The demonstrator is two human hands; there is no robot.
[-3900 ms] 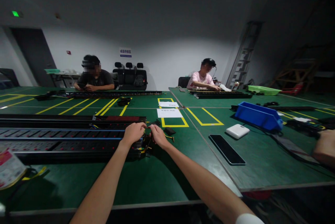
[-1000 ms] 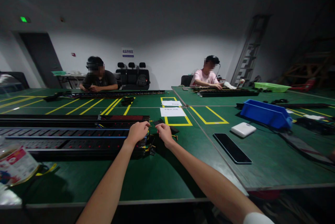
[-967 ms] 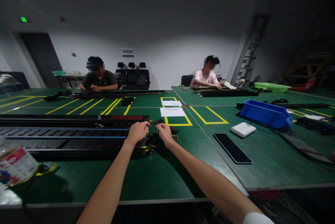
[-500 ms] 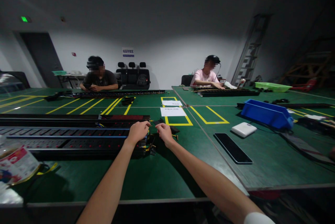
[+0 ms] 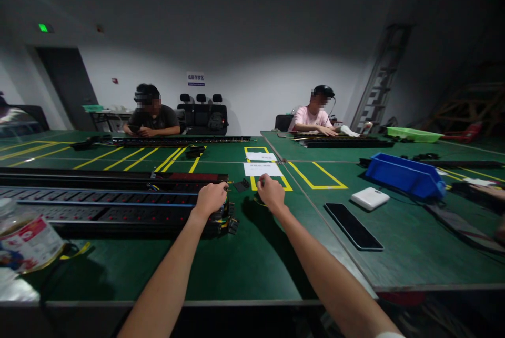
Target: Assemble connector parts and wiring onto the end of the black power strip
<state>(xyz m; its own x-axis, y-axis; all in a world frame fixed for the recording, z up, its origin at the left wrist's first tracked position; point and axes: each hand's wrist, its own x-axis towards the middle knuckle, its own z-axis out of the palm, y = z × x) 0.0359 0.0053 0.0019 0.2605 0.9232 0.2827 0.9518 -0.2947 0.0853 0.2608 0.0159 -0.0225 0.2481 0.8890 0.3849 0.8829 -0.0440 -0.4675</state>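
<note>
A long black rail assembly (image 5: 118, 211), with rows of red dots and a blue edge, lies across the left of the table. At its right end my left hand (image 5: 212, 200) is closed, its fingertips curled at the edge; what they pinch is hidden. My right hand (image 5: 271, 193) is closed above the table, apart from the assembly, and what lies in its fingers cannot be made out. Between the hands is a small black part (image 5: 242, 185). Black connectors (image 5: 232, 225) on yellow and green wires stick out at the assembly's end, below my left hand.
White paper sheets (image 5: 263, 169) lie beyond my right hand. A phone (image 5: 353, 226), a white box-like device (image 5: 370, 198) and a blue bin (image 5: 404, 176) are to the right. A plastic tub (image 5: 29, 243) stands at the left. Two people sit across the table by other black rails.
My right hand has moved right, away from the assembly's end and my left hand. My left hand stays at that end. The view has shifted slightly.
</note>
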